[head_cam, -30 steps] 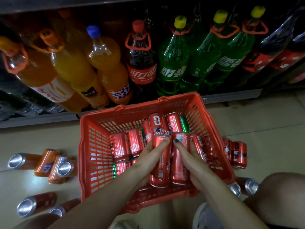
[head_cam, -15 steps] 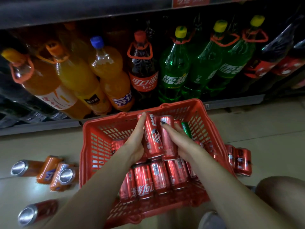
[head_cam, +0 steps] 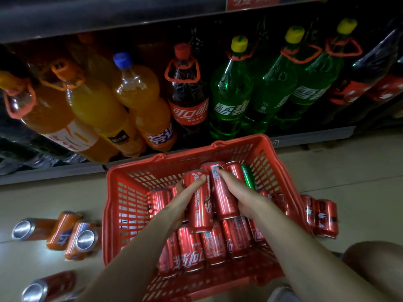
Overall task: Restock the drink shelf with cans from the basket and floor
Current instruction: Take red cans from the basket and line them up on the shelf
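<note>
Both forearms cut across the red plastic basket (head_cam: pixel 122 205), hiding part of the can row underneath, and the lower-left can on the floor runs off the frame edge. The shelf recess behind the bottles is too dark to read. Inside the basket: a layer of red cola cans (head_cam: pixel 192 249) lying on their sides, plus one green can (head_cam: pixel 248 176) against the far right wall. The left hand (head_cam: pixel 185 205) is curled round a red cola can (head_cam: pixel 199 205), thumb laid along its top; the right hand (head_cam: pixel 242 197) wraps a second red can (head_cam: pixel 220 190), forefinger on its rim. The two held cans touch, lifted above the row. On the floor left of the basket lie orange soda cans (head_cam: pixel 65 234); two more red cans (head_cam: pixel 320 216) sit just beside its right wall. Beyond, the bottom shelf (head_cam: pixel 305 136) holds orange soda bottles (head_cam: pixel 98 107), a cola bottle (head_cam: pixel 188 94) and green soda bottles (head_cam: pixel 231 94)
</note>
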Demonstrator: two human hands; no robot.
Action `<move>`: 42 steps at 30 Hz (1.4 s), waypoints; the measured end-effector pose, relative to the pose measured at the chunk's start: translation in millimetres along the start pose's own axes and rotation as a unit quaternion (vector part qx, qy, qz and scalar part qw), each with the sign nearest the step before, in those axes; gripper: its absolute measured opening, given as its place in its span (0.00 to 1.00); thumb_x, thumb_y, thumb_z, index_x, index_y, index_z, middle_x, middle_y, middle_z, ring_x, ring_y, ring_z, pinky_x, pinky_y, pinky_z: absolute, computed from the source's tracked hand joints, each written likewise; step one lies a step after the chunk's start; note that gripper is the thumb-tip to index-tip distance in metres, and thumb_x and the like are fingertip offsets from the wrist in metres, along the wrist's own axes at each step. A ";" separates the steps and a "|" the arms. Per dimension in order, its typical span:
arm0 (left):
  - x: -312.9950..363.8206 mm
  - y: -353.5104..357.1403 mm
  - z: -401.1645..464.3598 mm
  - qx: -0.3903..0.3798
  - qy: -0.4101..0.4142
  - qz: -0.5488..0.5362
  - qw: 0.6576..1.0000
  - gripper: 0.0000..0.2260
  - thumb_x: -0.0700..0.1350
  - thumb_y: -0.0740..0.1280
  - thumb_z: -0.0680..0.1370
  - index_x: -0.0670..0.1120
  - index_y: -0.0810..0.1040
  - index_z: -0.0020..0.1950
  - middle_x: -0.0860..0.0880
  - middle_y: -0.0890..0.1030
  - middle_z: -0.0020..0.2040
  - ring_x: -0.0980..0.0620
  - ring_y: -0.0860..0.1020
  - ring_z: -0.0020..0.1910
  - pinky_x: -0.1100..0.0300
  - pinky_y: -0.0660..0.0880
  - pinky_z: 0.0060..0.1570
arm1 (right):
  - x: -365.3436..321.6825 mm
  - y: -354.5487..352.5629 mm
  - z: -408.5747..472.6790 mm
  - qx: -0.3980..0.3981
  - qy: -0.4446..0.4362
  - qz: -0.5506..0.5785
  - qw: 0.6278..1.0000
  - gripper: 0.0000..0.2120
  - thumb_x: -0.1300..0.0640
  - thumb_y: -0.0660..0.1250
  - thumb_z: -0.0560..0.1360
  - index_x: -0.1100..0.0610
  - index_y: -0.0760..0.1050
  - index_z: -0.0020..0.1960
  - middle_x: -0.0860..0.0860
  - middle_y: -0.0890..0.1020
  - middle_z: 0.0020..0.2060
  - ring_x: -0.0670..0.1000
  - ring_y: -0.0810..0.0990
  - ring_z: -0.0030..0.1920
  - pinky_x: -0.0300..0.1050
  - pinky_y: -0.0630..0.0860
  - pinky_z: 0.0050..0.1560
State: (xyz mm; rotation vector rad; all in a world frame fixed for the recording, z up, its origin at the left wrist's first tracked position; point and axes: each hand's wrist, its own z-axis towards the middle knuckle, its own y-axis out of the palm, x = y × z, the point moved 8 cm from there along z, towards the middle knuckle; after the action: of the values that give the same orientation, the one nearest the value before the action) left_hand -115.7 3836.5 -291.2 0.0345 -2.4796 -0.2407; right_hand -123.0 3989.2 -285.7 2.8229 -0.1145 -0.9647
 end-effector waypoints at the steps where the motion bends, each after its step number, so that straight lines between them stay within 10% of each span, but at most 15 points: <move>1: 0.7 -1.0 1.5 0.005 0.004 -0.001 1.000 0.50 0.67 0.84 0.61 0.57 0.65 0.77 0.46 0.85 0.63 0.43 0.86 0.57 0.38 0.82 0.58 | -0.6 0.2 -2.1 -0.005 0.001 0.001 1.000 0.32 0.31 0.69 0.73 0.47 0.75 0.71 0.53 0.87 0.57 0.54 0.87 0.55 0.60 0.80 0.63; 14: 10.3 1.6 -4.4 -0.004 0.052 0.037 0.998 0.45 0.68 0.78 0.66 0.53 0.66 0.77 0.48 0.86 0.59 0.50 0.88 0.52 0.50 0.84 0.50 | 3.6 6.8 -28.5 -0.055 0.001 0.020 0.998 0.29 0.34 0.71 0.74 0.46 0.75 0.71 0.51 0.87 0.58 0.53 0.86 0.59 0.57 0.79 0.65; 29: -1.1 1.9 -19.4 -0.009 0.075 0.079 0.994 0.50 0.74 0.77 0.62 0.53 0.66 0.77 0.45 0.83 0.66 0.44 0.85 0.60 0.39 0.78 0.65 | 41.2 5.6 -48.0 -0.046 -0.010 0.110 0.993 0.39 0.45 0.84 0.65 0.47 0.73 0.72 0.54 0.86 0.59 0.58 0.86 0.59 0.65 0.78 0.64; 42: 217.0 70.3 -264.3 0.001 0.273 0.043 0.961 0.51 0.74 0.81 0.51 0.52 0.73 0.68 0.52 0.88 0.54 0.51 0.87 0.52 0.61 0.83 0.45 | -181.5 42.7 -300.1 -0.013 -0.216 0.061 0.974 0.27 0.58 0.81 0.68 0.45 0.77 0.63 0.49 0.88 0.54 0.50 0.87 0.55 0.50 0.82 0.54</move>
State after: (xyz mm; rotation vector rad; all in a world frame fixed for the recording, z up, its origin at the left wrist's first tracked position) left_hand -126.1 3844.1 57.7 -0.0071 -1.9264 -0.1639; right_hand -83.1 4006.2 64.9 2.4996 -0.3163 -1.5178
